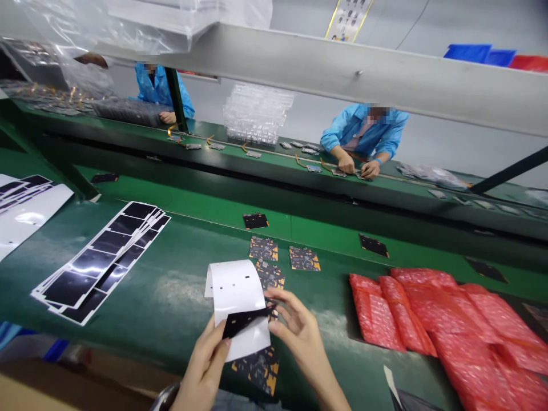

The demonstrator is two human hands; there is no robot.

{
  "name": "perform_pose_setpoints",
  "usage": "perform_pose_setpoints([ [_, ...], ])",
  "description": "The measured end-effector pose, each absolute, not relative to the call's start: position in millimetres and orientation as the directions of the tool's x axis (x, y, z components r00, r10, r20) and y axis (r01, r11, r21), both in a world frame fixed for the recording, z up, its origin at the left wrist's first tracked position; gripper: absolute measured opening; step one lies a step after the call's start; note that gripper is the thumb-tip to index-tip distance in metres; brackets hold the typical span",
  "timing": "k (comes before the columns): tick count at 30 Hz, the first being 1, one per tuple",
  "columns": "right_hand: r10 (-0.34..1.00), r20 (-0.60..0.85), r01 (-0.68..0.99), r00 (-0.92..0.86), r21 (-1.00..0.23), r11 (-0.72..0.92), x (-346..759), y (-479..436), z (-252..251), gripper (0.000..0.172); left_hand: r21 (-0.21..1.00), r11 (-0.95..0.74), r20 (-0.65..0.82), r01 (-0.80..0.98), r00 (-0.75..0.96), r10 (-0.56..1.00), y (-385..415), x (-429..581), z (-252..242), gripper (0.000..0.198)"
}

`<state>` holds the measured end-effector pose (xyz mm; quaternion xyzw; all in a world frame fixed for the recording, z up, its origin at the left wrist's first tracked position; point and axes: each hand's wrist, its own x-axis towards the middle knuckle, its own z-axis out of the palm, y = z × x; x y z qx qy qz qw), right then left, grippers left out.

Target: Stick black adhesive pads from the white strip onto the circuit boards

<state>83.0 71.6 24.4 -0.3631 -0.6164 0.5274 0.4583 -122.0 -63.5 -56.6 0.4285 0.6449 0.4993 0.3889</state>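
My left hand (204,362) pinches the lower left of a curled white backing sheet (240,285), close to the near end of a black adhesive film (244,323). The film stands partly lifted off the sheet. At its right end, my right hand (302,331) has thumb and fingers closed on the film. Beneath and beyond the sheet lie black-and-orange circuit boards, among them a near board (261,368), partly covered, a far board (263,249) and a right board (304,258).
Strips of black films (100,257) lie at left, near a larger white sheet (29,214). Red bubble-wrap packs (445,314) cover the right side. Dark boards lie on the green belt (308,231). Two people in blue sit across, under a white overhead beam (385,77).
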Motion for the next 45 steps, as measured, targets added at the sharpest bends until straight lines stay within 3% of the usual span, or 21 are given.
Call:
perform_pose_setpoints([
  [2, 0.918, 0.177, 0.005, -0.355, -0.981, 0.192, 79.2, 74.9, 27.9, 0.020, 0.971, 0.088, -0.009, 0.224, -0.335, 0.942, -62.3, -123.8, -54.7, 0.036],
  [4, 0.926, 0.214, 0.129, -0.311, -0.956, 0.264, 76.2, 72.6, 32.8, 0.030, 0.950, 0.018, 0.092, 0.312, -0.334, 0.938, -56.1, -120.9, -43.9, 0.034],
  [8, 0.952, 0.234, 0.307, -0.198, -0.907, 0.287, 80.4, 70.4, 37.3, 0.028, 0.846, -0.045, 0.274, 0.531, -0.362, 0.891, -36.6, -120.6, -13.3, 0.048],
  [10, 0.984, 0.106, 0.291, -0.145, -0.946, 0.144, 86.4, 76.6, 30.0, 0.034, 0.808, -0.009, 0.340, 0.589, -0.455, 0.823, -29.3, -130.6, -10.0, 0.053],
  [14, 0.932, -0.323, 0.174, -0.167, -0.940, -0.295, 95.9, 89.9, -5.4, 0.056, 0.804, 0.053, 0.393, 0.592, -0.598, 0.699, -23.7, -159.2, -35.6, 0.048],
  [17, 0.877, -0.446, 0.170, -0.179, -0.892, -0.419, 96.7, 89.3, -32.6, 0.063, 0.826, 0.085, 0.373, 0.557, -0.654, 0.659, -22.3, -171.1, -58.2, 0.044],
  [27, 0.894, -0.412, 0.211, -0.174, -0.903, -0.375, 99.8, 79.5, -50.5, 0.057, 0.873, 0.175, 0.268, 0.455, -0.748, 0.607, -20.1, -169.5, -64.6, 0.048],
  [45, 0.911, -0.376, 0.229, -0.170, -0.914, -0.335, 97.5, 76.7, -43.7, 0.052, 0.878, 0.217, 0.225, 0.428, -0.767, 0.601, -21.1, -170.8, -65.6, 0.050],
])
